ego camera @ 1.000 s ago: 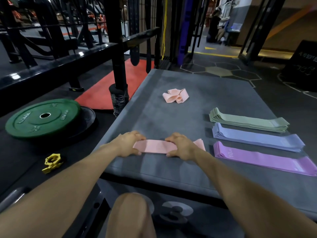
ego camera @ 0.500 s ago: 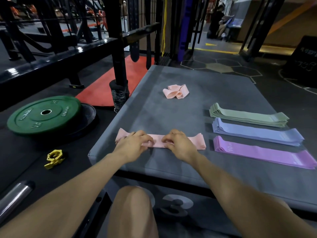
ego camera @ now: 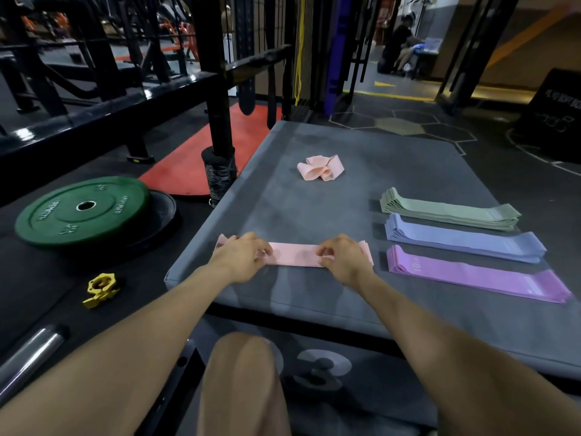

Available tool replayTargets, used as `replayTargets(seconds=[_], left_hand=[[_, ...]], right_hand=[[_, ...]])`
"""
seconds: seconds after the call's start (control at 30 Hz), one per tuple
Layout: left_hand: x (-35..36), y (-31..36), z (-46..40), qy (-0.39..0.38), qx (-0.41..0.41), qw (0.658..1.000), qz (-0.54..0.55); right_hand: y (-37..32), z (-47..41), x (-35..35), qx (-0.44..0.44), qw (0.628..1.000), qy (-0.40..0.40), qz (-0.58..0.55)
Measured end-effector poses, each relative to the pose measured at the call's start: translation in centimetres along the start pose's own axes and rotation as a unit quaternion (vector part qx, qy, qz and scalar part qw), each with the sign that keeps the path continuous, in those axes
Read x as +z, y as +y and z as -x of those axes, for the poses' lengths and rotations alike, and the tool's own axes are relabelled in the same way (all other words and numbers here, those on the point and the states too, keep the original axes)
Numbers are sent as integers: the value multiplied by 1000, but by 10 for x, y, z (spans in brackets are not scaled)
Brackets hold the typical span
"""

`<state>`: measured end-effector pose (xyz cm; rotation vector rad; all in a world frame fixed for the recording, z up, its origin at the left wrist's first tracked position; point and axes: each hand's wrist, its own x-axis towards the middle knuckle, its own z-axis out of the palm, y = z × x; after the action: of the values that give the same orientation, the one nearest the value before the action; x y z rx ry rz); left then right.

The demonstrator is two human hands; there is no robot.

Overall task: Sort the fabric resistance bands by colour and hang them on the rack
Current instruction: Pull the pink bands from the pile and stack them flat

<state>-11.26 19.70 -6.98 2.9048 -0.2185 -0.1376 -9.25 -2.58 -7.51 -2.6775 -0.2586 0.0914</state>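
Only the head view was given. Near the front edge of the grey mat (ego camera: 314, 199), a flat pink stack (ego camera: 295, 254) was held at both ends: the left hand (ego camera: 243, 258) was curled over its left end and the right hand (ego camera: 341, 258) over its right end, fingertips pinching the top layers. Whether one band or several were caught under the fingers could not be told. Further back on the mat, a crumpled pink band (ego camera: 320, 167) was seen lying loose, well apart from the stack. To the right, three sorted stacks were laid side by side: green (ego camera: 449, 210), blue (ego camera: 465, 240) and purple (ego camera: 478, 275), the purple just beside the pink stack's right end. On the floor to the left, a green plate (ego camera: 83, 210) and a yellow collar (ego camera: 100, 289) were seen. A black rack (ego camera: 217, 89) stood behind the mat.

Sorting was judged nearly done, with nothing yet hung. Several slips could follow. If the stack were lifted by its top layers only, the lower bands could be left behind or fanned out. A sideways shove of the right end could nudge the purple stack and mix the colours. The loose pink band could be forgotten if the stack were carried off first. Being close to the mat's edge, the stack could also be dragged over it.
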Motion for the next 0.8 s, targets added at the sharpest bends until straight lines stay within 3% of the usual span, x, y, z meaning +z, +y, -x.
replayTargets(seconds=[0.27, 0.8], left_hand=[[-29, 26, -36, 44, 1, 996, 71], [-27, 59, -221, 100, 9, 993, 56]], right_hand=[[-8, -32, -35, 11, 995, 61, -82], [59, -203, -70, 8, 998, 51, -44]])
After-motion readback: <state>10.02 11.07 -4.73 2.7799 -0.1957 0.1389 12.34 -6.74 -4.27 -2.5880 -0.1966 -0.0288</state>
